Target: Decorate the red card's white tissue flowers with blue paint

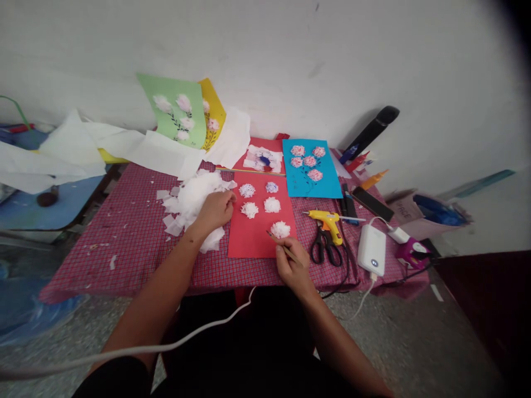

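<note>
In my right hand point(294, 262) is a slim brown paintbrush point(286, 249), its dark tip just left of the lowest white paper flower point(280, 229). That flower is on a red sheet point(259, 240) with several tufted flowers. The upper two, such as the left one point(247, 190), carry blue-violet specks; the others look white. My left hand point(218, 210) is curled closed at the sheet's left edge, over a pile of white tissue pieces point(193, 196). Whether anything is between its fingers is hidden. Behind the red sheet, a crumpled white tissue point(253, 158) bears dark blue and red paint.
At right lie a yellow glue gun point(327, 222), black scissors point(326, 249), a dark phone point(372, 203) and a white power bank point(371, 249) with cables. A blue flower card point(296, 185) lies behind; a green card point(160, 88) leans on the wall. A white cable point(199, 330) crosses in front.
</note>
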A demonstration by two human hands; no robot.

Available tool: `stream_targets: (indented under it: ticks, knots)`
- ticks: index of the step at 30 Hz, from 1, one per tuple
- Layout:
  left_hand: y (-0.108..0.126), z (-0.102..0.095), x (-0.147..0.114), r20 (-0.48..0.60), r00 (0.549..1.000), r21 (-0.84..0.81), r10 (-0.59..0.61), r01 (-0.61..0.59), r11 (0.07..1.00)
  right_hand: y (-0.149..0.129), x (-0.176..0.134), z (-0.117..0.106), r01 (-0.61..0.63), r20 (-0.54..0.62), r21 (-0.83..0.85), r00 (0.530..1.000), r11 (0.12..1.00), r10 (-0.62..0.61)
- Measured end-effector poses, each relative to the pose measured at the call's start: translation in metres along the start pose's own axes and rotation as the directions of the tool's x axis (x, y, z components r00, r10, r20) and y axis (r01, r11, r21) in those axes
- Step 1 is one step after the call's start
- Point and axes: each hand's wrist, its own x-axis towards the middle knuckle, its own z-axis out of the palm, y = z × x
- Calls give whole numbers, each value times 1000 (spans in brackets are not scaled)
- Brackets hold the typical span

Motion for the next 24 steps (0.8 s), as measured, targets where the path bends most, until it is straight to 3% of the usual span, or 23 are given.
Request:
stream_targets:
  ticks: [24]
  knots:
    - [-2, 1, 0, 4, 1000, 1, -6, 6, 1000, -1, 2, 0, 20, 26, -12, 999, 1000, -20]
